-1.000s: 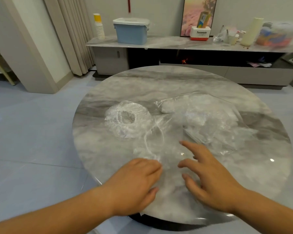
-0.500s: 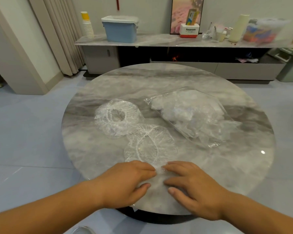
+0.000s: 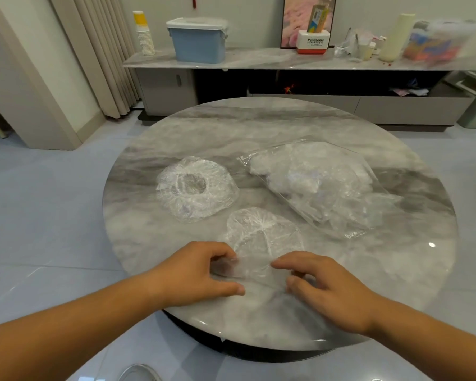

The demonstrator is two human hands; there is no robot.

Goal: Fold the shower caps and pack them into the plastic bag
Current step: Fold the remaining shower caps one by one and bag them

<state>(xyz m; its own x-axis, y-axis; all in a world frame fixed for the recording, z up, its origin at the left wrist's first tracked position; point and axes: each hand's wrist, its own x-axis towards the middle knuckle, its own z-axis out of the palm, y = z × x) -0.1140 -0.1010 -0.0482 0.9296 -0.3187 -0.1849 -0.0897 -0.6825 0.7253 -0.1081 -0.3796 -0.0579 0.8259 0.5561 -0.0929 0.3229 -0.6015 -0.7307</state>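
**Obs.** The near cap [image 3: 261,235] lies flattened on the table [image 3: 368,284], on the person's side of the plastic bag [image 3: 319,185]. It is close to the bag and, as far as I can judge, not touching it. The far cap [image 3: 195,188] sits left of the bag, puffed up with its elastic opening upward, and no hand is on it. The bag lies on its side and holds a crumpled white mass, presumably packed caps.

**Hands.** Left hand [image 3: 201,273]: the fingers are curled, and the fingertips and thumb pinch the near cap's hem with a flap of film lifted. Right hand [image 3: 327,287]: the fingers are bent down onto the same hem. The film is clear against pale stone, so I cannot tell whether this hand pinches or only presses.

**Step (judged).** This looks like the first fold of the near cap. The far cap is not yet folded.

**Risks.**
- The film is thin and springy, so a fold may reopen if it is released before being pressed flat.
- The gathered elastic may bunch and give a lumpy fold that will not slide into the full bag.
- The top looks glossy, so the cap could skid toward the bag instead of creasing.
- The cap lies near the table edge, and a hard pull toward the body could drag it off.

**Surface and room.** The table is round with a grey-white marble pattern and shows a glare spot to the right of the bag. The floor [image 3: 52,202] is pale tile. Beyond the bag a long sideboard [image 3: 259,57] stands against the wall, carrying a blue box [image 3: 198,41] and stacked paper cups [image 3: 144,34]. A curtain [image 3: 99,50] hangs beyond and to the left.
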